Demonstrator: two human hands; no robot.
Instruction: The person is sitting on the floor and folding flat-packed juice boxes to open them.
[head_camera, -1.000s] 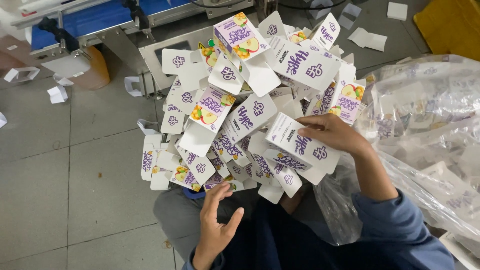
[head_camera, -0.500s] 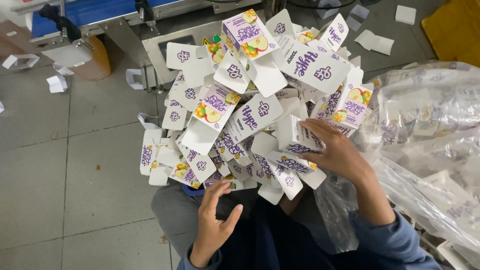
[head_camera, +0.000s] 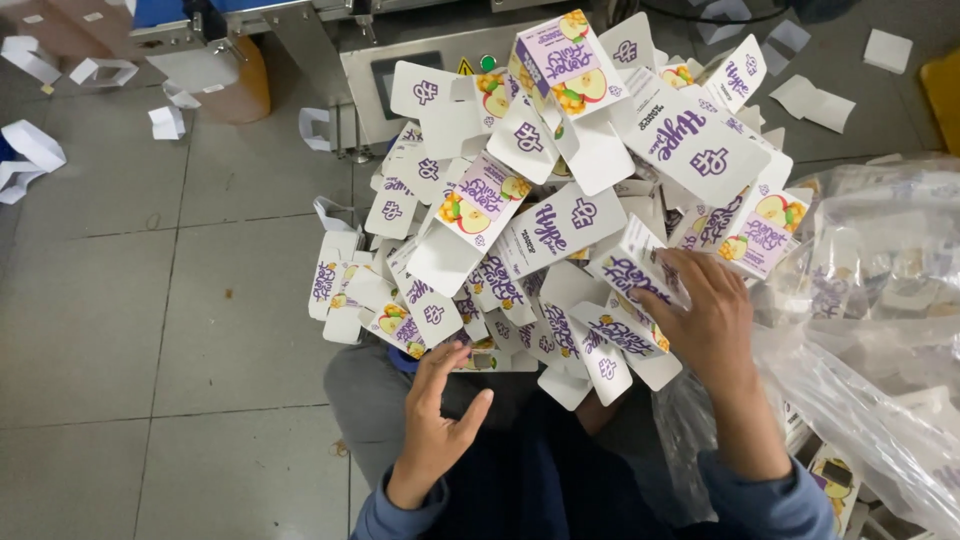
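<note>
A big heap of flat white and purple cartons (head_camera: 560, 200) printed with fruit pictures fills the middle of the head view, above my lap. My right hand (head_camera: 705, 320) lies palm down on the right side of the heap, fingers spread over a few cartons and pressing them. My left hand (head_camera: 440, 415) hovers at the heap's lower edge with fingers apart, fingertips close to the lowest cartons, holding nothing.
A clear plastic bag (head_camera: 880, 300) with more cartons lies at my right. A grey metal machine (head_camera: 400, 60) with a small panel stands behind the heap. Loose white cartons (head_camera: 30, 150) lie scattered on the grey tiled floor at left.
My right hand slid down and to the right across the heap. The view shifted, so the heap looks nearer. My left hand stayed below the heap, fingers still apart.
</note>
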